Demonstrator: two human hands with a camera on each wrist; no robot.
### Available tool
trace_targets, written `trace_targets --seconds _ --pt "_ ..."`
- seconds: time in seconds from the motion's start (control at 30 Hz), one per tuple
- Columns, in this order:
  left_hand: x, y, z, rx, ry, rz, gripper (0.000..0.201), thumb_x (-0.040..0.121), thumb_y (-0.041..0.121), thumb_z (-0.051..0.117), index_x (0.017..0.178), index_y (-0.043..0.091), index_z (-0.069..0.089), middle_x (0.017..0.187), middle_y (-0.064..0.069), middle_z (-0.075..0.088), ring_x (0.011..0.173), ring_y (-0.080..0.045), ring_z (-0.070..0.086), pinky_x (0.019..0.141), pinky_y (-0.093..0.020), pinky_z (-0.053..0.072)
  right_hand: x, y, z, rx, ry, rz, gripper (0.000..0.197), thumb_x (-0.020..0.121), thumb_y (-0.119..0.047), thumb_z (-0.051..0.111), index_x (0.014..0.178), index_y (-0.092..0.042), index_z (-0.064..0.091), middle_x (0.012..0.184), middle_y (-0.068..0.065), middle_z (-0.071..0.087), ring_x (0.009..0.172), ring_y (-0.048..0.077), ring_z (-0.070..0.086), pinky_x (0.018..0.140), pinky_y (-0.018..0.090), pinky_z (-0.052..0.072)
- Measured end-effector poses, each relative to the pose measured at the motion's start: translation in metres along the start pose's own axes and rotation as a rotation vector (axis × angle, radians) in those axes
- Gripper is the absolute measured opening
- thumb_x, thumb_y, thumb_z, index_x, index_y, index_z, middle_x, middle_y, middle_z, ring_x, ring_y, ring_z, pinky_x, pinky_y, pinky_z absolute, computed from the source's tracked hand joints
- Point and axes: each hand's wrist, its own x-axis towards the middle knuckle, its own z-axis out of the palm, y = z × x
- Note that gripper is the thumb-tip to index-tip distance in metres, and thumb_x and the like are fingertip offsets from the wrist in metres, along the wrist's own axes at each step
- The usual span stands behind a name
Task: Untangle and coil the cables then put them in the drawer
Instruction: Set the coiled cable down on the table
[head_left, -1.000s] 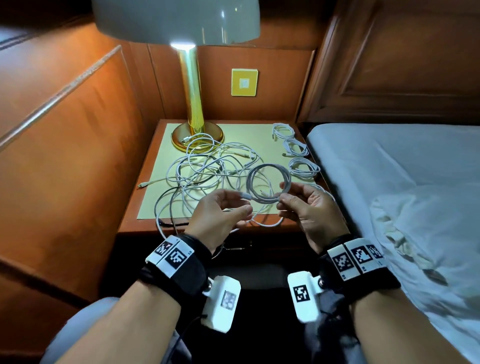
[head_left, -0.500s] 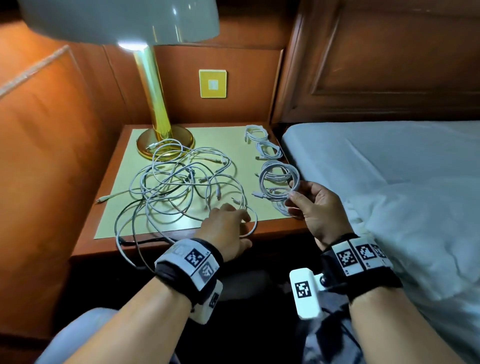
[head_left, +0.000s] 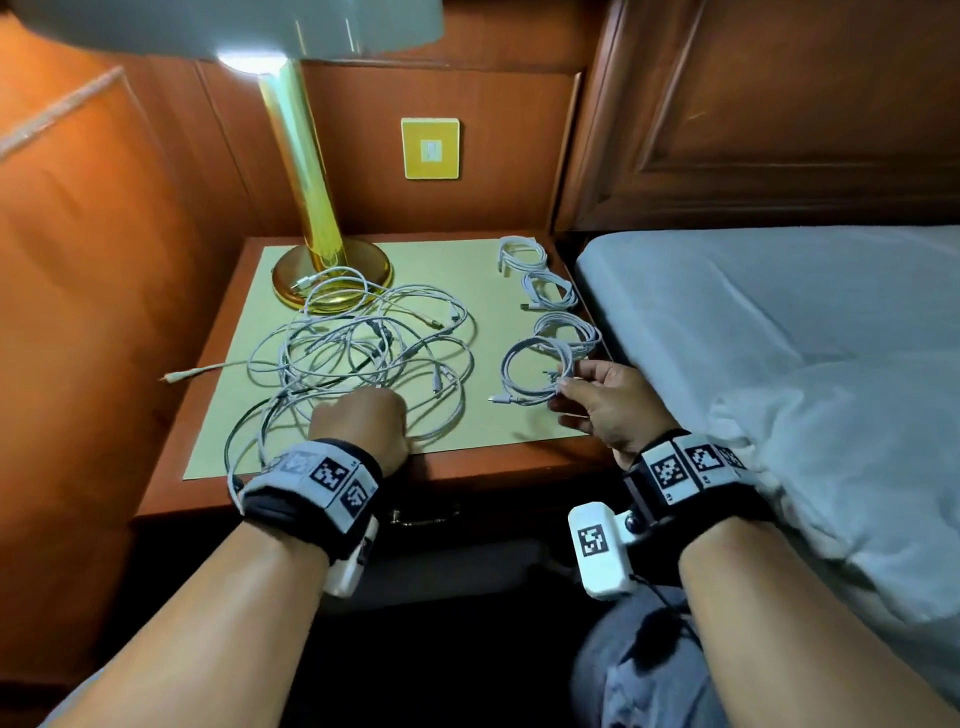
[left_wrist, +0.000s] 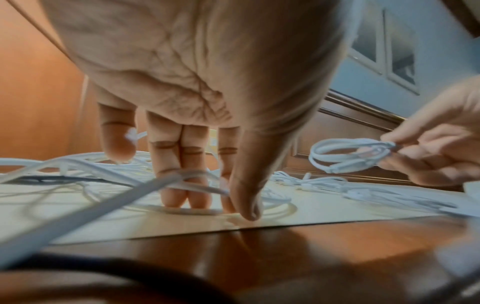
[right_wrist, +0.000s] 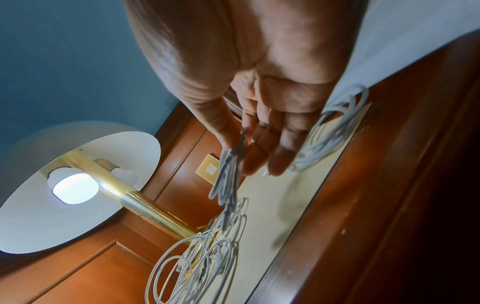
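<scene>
A tangle of white cables (head_left: 363, 348) lies on the yellow mat (head_left: 447, 270) of the nightstand. My left hand (head_left: 358, 421) reaches down into its near edge. In the left wrist view its fingertips (left_wrist: 176, 201) touch the mat and a white strand (left_wrist: 145, 185) runs between thumb and forefinger, pinched there. My right hand (head_left: 563, 376) pinches a coiled white cable (head_left: 530, 374) between thumb and forefinger, low over the mat's right side. Three coiled cables (head_left: 550, 291) lie in a row behind it. The drawer handle (head_left: 421, 517) shows below the tabletop; the drawer is closed.
A brass lamp (head_left: 311, 208) stands at the back left of the mat, its shade overhead. A dark cable (head_left: 244, 431) loops over the nightstand's front edge. The bed (head_left: 779, 338) with white linen adjoins the right side. Wood panelling closes in the left and back.
Both hands held the coil in front of me. My left hand let go and dropped onto the tangle; my right hand carried the coil right and down beside the row of coils.
</scene>
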Motion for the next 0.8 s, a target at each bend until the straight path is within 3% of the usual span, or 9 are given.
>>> trace_targets --seconds 0.1,0.2,0.27,0.4,0.5,0.57,0.63,0.7,0.8 --pt "0.000 -0.018 -0.001 -0.021 0.016 -0.063 0.005 0.087 0.027 0.067 0.085 0.022 0.067 0.091 0.002 0.067 0.095 -0.026 0.063 0.097 -0.044 0.047 0.001 0.001 0.009 -0.021 -0.046 0.055 0.012 0.096 -0.002 0.059 0.087 -0.009 0.063 0.076 0.007 0.067 0.070 0.017 0.068 0.071 0.034 0.056" --pt "-0.002 -0.026 0.001 -0.039 0.019 -0.076 0.004 0.086 0.023 0.067 0.081 0.022 0.066 0.087 0.002 0.065 0.090 -0.026 0.062 0.093 -0.042 0.048 0.004 0.003 0.017 -0.131 -0.062 0.123 0.016 0.095 0.000 0.058 0.081 -0.007 0.061 0.074 0.010 0.066 0.069 0.018 0.067 0.051 0.026 0.052" --pt "-0.004 -0.028 0.002 -0.053 0.019 -0.063 0.005 0.086 0.022 0.067 0.081 0.022 0.066 0.087 0.002 0.065 0.090 -0.026 0.062 0.092 -0.043 0.049 0.006 0.007 0.021 -0.220 -0.057 0.184 0.010 0.095 -0.001 0.058 0.086 -0.004 0.058 0.079 0.012 0.066 0.070 0.019 0.069 0.042 0.021 0.048" --pt "-0.005 -0.031 0.005 -0.080 0.032 -0.027 0.004 0.086 0.022 0.067 0.082 0.024 0.067 0.089 0.002 0.066 0.090 -0.026 0.063 0.089 -0.040 0.050 0.005 0.011 0.023 -0.337 -0.044 0.234 0.010 0.095 -0.001 0.058 0.096 -0.007 0.050 0.082 0.011 0.065 0.069 0.019 0.070 0.045 0.021 0.053" --pt "-0.006 -0.031 0.007 -0.101 0.045 -0.010 0.005 0.086 0.022 0.068 0.082 0.025 0.067 0.090 0.004 0.065 0.092 -0.024 0.062 0.085 -0.037 0.047 0.002 0.011 0.025 -0.353 -0.023 0.222 0.030 0.093 -0.002 0.061 0.115 -0.013 0.045 0.077 0.011 0.067 0.065 0.018 0.071 0.044 0.023 0.052" --pt "-0.006 -0.031 0.009 -0.112 0.054 0.001 0.007 0.086 0.021 0.068 0.081 0.026 0.066 0.090 0.005 0.065 0.091 -0.023 0.062 0.084 -0.037 0.046 -0.001 0.010 0.025 -0.389 -0.010 0.209 0.043 0.093 -0.004 0.062 0.133 -0.008 0.045 0.081 0.011 0.067 0.067 0.018 0.072 0.046 0.025 0.055" --pt "-0.005 -0.032 0.010 -0.122 0.063 0.011 0.007 0.085 0.022 0.069 0.081 0.026 0.067 0.089 0.006 0.064 0.090 -0.022 0.062 0.084 -0.037 0.048 -0.004 0.010 0.026 -0.427 -0.005 0.197 0.052 0.094 -0.008 0.064 0.140 0.000 0.041 0.088 0.012 0.069 0.068 0.019 0.072 0.058 0.032 0.061" --pt "-0.004 -0.033 0.012 -0.135 0.068 0.017 0.007 0.085 0.023 0.070 0.080 0.026 0.067 0.087 0.007 0.063 0.087 -0.021 0.062 0.080 -0.035 0.050 -0.006 0.009 0.026 -0.455 -0.009 0.192 0.055 0.095 -0.014 0.065 0.141 -0.002 0.039 0.098 0.015 0.070 0.063 0.018 0.070 0.068 0.039 0.061" --pt "-0.003 -0.034 0.013 -0.167 0.077 0.031 0.010 0.084 0.026 0.072 0.077 0.028 0.065 0.085 0.010 0.062 0.085 -0.020 0.062 0.074 -0.032 0.050 -0.008 0.010 0.027 -0.505 0.006 0.194 0.062 0.095 -0.024 0.065 0.147 -0.008 0.034 0.089 0.012 0.071 0.057 0.016 0.067 0.058 0.034 0.058"
